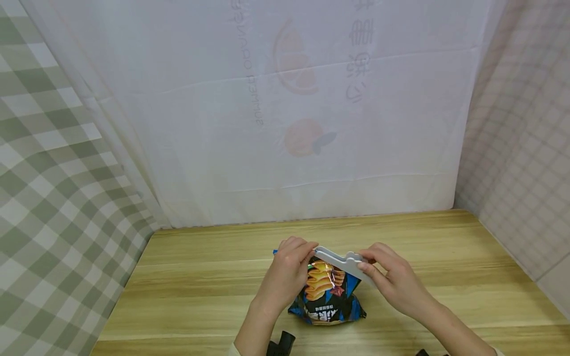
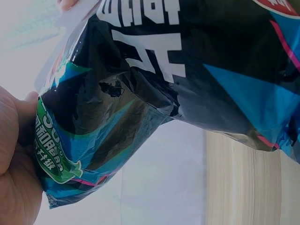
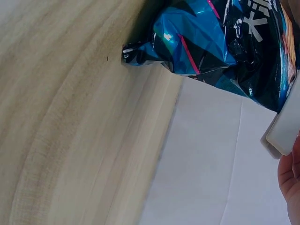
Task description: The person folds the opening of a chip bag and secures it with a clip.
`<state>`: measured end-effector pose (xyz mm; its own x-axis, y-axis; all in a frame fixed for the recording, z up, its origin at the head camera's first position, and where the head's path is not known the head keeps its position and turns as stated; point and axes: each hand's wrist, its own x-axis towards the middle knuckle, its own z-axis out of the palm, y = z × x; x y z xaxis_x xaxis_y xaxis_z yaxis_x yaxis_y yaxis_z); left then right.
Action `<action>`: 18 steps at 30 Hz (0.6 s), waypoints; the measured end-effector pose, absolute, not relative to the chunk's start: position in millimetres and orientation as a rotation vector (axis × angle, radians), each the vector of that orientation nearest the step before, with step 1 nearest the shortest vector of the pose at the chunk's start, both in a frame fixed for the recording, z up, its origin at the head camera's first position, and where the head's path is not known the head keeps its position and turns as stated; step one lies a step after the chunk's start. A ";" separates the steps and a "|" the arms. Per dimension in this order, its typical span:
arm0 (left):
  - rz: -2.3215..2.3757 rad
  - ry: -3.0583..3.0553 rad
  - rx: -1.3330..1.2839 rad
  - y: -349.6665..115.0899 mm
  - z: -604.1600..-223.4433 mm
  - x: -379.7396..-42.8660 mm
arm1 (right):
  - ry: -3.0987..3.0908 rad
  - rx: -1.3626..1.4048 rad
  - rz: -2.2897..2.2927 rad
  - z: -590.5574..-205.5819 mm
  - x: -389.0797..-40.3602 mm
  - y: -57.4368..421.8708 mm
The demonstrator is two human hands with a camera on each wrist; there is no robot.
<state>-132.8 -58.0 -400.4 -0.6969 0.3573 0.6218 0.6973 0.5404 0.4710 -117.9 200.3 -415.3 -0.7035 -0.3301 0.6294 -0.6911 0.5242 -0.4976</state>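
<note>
A black and blue chip bag [image 1: 327, 291] stands on the table with a picture of ridged chips facing me, its lettering upside down in the head view. Across its top lies a white bag clip [image 1: 335, 258], sloping down to the right. My left hand [image 1: 287, 264] grips the top left corner of the bag, fingertips right at the clip's left end. In the left wrist view, the bag's green-printed corner [image 2: 51, 145] sits against that hand. My right hand [image 1: 394, 277] pinches the clip's right part between thumb and fingers. The right wrist view shows the clip's end [image 3: 286, 124] beside the fingers.
The wood-grain table [image 1: 200, 291] runs back to a white cloth [image 1: 213, 148] with faint orange prints. A green checked cloth [image 1: 53, 198] hangs at the left, a pale grid-patterned one [image 1: 525, 163] at the right. Near the left wrist is a black object [image 1: 282, 343].
</note>
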 end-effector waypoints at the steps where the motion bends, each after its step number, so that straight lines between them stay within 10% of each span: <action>1: -1.003 -2.327 -0.853 -58.4 -400.4 -132.8 | -2.305 0.836 1.054 -415.0 -118.3 199.7; 18: -0.951 -2.242 -0.856 -65.0 -402.7 -136.0 | -2.439 0.739 1.074 -413.2 -117.8 204.5</action>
